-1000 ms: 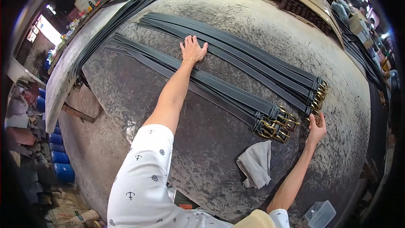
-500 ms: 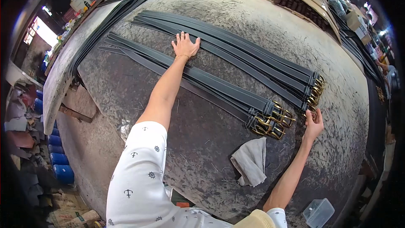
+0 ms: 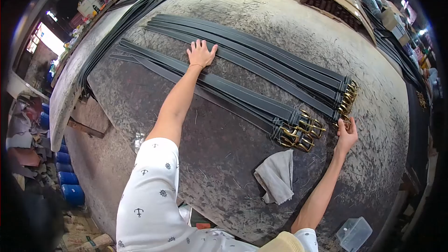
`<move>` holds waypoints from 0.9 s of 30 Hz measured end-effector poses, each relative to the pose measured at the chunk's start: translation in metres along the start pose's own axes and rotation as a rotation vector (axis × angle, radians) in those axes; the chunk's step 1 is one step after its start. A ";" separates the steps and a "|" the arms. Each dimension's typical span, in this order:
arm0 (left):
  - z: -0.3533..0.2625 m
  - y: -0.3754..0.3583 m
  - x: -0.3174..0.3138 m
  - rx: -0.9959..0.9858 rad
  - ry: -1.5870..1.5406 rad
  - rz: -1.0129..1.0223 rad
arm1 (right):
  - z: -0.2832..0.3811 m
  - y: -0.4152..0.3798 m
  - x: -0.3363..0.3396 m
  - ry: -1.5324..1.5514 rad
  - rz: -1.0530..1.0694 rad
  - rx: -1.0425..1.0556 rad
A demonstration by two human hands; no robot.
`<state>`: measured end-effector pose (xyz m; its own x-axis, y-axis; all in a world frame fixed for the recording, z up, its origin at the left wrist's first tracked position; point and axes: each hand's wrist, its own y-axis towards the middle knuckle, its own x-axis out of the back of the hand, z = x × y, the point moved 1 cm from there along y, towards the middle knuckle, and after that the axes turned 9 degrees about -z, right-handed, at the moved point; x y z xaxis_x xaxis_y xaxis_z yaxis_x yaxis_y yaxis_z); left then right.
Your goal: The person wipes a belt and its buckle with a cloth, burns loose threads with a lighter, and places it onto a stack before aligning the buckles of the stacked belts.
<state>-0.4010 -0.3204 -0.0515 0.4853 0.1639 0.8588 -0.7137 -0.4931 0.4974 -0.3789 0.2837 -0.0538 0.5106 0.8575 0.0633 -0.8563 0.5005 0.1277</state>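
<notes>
Two groups of dark leather belts with pale stitching lie side by side on the table. My left hand [image 3: 201, 55] rests palm down with fingers spread on the near edge of the farther belt group [image 3: 261, 49]. At that group's right end, my right hand [image 3: 346, 136] pinches the buckle end of the nearest belt, its buckle partly hidden by the fingers. Brass buckles [image 3: 349, 95] of the other belts are bunched just beyond it. Under my left forearm passes the nearer belt group [image 3: 247, 94], whose brass buckles [image 3: 303, 133] lie left of my right hand.
A grey cloth [image 3: 276, 176] lies near the table's front, and a clear plastic box [image 3: 354, 234] sits at lower right. More dark belts [image 3: 112, 32] drape over the left edge. An open cardboard box [image 3: 331, 0] stands at the back right. Blue drums [image 3: 71, 194] are at left.
My left hand has shifted slightly left along the belt. My right hand stays at the buckle end, and the belt groups look almost unchanged.
</notes>
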 end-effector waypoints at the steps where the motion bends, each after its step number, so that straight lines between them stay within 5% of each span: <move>1: 0.002 0.002 -0.006 0.043 -0.027 0.030 | 0.000 0.000 0.000 -0.003 0.007 -0.003; 13: 0.006 0.007 -0.012 0.145 -0.099 0.136 | 0.003 -0.003 -0.001 -0.059 0.011 0.022; 20: 0.010 0.008 -0.010 0.033 -0.054 0.175 | -0.005 0.001 -0.001 0.021 -0.056 0.047; 27: 0.026 0.017 -0.031 0.004 -0.098 0.143 | 0.004 -0.007 -0.007 -0.283 -0.198 0.200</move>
<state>-0.4148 -0.3560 -0.0733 0.4260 0.0078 0.9047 -0.7772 -0.5087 0.3704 -0.3760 0.2735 -0.0517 0.6893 0.6662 0.2846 -0.7214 0.5955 0.3534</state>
